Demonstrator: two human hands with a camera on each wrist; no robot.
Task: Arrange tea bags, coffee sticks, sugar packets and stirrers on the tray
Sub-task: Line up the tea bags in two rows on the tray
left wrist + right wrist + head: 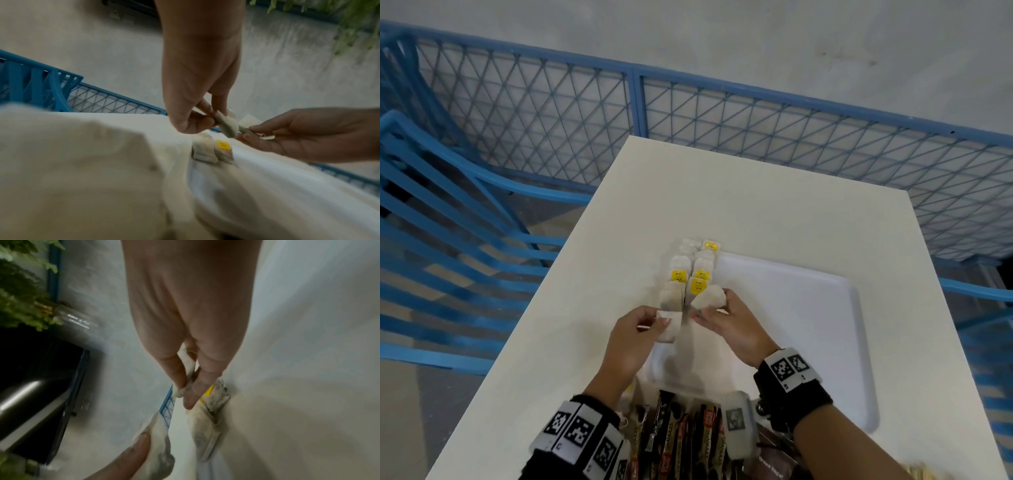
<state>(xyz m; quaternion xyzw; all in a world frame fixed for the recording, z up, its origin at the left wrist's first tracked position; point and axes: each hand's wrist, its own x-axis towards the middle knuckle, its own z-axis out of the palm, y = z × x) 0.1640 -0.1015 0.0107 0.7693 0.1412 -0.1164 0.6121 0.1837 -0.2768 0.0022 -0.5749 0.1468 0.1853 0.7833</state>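
Observation:
Pale tea bags (697, 270) with yellow tags lie in two columns along the left edge of the white tray (808, 308). My left hand (654, 322) pinches one tea bag (669, 327) at the near end of the left column. My right hand (705, 313) pinches another tea bag (709, 297) at the near end of the right column. In the left wrist view my left hand (209, 116) holds its tea bag (227, 125) above the laid tea bags (203, 152). In the right wrist view my right hand (187, 391) grips its crumpled tea bag (183, 390).
Dark coffee sticks (671, 438) lie bunched at the table's near edge between my wrists, with a brown sugar packet (770, 469) beside them. The white table (756, 205) stands against a blue mesh fence (791, 137). Blue chairs (448, 222) are on the left.

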